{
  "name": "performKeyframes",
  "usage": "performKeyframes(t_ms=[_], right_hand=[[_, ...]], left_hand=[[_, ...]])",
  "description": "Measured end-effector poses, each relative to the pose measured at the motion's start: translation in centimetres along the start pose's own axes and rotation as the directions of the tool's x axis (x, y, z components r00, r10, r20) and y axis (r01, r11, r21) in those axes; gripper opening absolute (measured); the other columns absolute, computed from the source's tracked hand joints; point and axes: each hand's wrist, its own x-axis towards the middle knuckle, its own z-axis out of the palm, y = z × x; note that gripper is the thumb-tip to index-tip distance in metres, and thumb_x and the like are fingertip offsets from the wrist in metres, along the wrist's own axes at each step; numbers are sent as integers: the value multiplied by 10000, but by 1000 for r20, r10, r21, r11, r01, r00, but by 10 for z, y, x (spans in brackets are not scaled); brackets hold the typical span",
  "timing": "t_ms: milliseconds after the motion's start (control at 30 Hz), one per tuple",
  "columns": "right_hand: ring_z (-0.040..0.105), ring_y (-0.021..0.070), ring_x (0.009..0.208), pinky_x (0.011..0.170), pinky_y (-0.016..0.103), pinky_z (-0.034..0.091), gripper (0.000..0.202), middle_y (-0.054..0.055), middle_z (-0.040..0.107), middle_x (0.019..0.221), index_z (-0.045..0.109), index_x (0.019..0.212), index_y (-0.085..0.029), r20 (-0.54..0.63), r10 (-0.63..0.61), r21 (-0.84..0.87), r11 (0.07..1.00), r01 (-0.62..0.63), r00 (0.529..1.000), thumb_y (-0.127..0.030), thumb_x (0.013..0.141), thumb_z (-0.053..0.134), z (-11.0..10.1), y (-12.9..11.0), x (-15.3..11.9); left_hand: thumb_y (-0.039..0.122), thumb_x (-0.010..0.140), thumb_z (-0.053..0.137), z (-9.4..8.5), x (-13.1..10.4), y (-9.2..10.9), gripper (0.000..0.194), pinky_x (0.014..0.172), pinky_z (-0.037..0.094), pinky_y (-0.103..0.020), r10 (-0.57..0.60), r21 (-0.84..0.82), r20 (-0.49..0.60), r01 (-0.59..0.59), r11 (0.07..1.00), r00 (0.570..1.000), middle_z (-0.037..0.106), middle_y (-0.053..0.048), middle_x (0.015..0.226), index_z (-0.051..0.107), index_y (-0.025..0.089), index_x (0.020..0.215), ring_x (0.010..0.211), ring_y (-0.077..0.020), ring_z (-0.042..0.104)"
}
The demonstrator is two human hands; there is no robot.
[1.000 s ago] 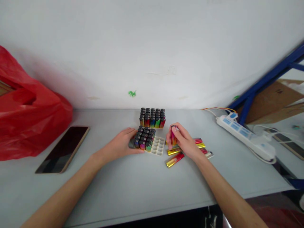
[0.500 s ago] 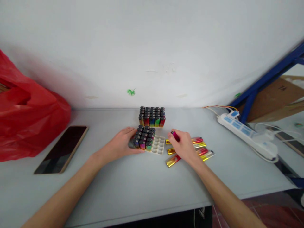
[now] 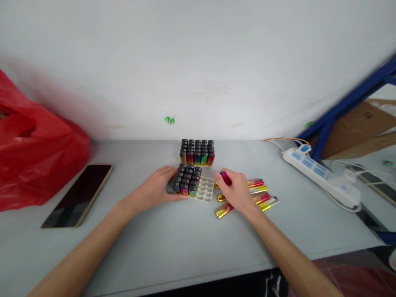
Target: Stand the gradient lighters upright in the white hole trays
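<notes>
My left hand (image 3: 156, 185) is curled round the left side of a white tray (image 3: 205, 190) with round sockets. Black-topped lighters (image 3: 187, 181) stand upright in its left part; the sockets on the right show bare. To the right of the tray, my right hand (image 3: 237, 189) is closed on a purple lighter (image 3: 225, 179), its dark top pointing up and left. Beneath and around that hand lie several long, shiny gold-and-red pieces (image 3: 224, 210), partly covered by it; their exact kind is unclear.
A second block of upright lighters (image 3: 197, 153) stands behind, near the wall. On the left are a phone (image 3: 78, 196) and a red plastic bag (image 3: 40, 152). A white power strip (image 3: 321, 177) with cables lies at right, beside a blue frame (image 3: 328, 136) and cardboard (image 3: 368, 128).
My right hand, with the purple lighter in it, has shifted very slightly left. The whole view has moved a little; my left hand keeps its hold on the tray.
</notes>
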Motion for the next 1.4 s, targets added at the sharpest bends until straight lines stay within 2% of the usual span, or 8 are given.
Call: performKeyframes(t_ms=[167,333,500,633,767,900,1233,1400], right_hand=[[343,134,548,599,299,263,313,-61,392,549,391,659,-258,0,30,-28,999,-30,1000,-374,925,509,0,2,2],[391,144,557,605,296,289,370,-62,442,581,421,738,-262,12,6,9,1000,-6,1000,-475,1027,513,-3,3,1],[560,188,696,677,299,404,331,-13,590,744,497,886,-263,64,-100,60,994,96,993,-479,1128,434,-8,0,-1],[575,200,780,729,311,437,409,25,604,826,463,791,-259,54,-203,35,979,201,978,-505,1118,472,-11,-3,0],[557,176,674,673,297,410,405,-20,578,705,491,805,-254,78,-137,48,990,134,988,-512,1117,490,-10,-2,0],[673,200,812,766,299,463,300,18,725,871,612,971,-236,115,-143,92,987,133,983,-449,1135,481,-5,4,-1],[658,294,953,876,412,527,230,132,707,1056,643,1050,-214,164,-302,-284,897,339,939,-356,1141,485,20,9,10],[666,287,1071,991,436,536,228,123,705,1135,675,1155,-215,204,-320,-207,910,360,925,-394,1130,535,6,18,8]], left_hand=[[643,751,880,1,0,-1,535,991,595,-469,-17,9,-5,17,1000,1000,776,-120,1126,706,236,1051,1108,-363,729],[661,762,856,2,0,-2,544,1006,594,-501,-16,1,-8,16,1000,1000,773,-125,1127,708,233,1065,1099,-375,721],[663,793,837,-2,0,3,538,987,587,-485,-15,-2,10,15,1000,1000,770,-128,1102,713,212,1059,1070,-363,715],[687,808,831,-2,0,4,567,986,578,-447,3,10,5,-3,1000,1000,768,-123,1113,710,195,1063,1086,-350,713],[697,782,856,-1,0,4,573,965,583,-441,15,11,-3,-15,1000,1000,755,-104,1066,688,208,1027,1048,-341,720],[677,762,871,-2,0,6,549,975,582,-455,1,1,-8,-1,1000,1000,755,-93,1062,694,226,1022,1057,-347,718],[631,787,874,-1,0,4,531,998,571,-485,-10,-24,17,11,1000,1000,750,-110,1096,683,212,1052,1080,-350,706],[648,800,847,0,0,0,530,991,574,-477,-5,-9,17,5,1000,1000,756,-114,1100,683,207,1044,1085,-351,705]])
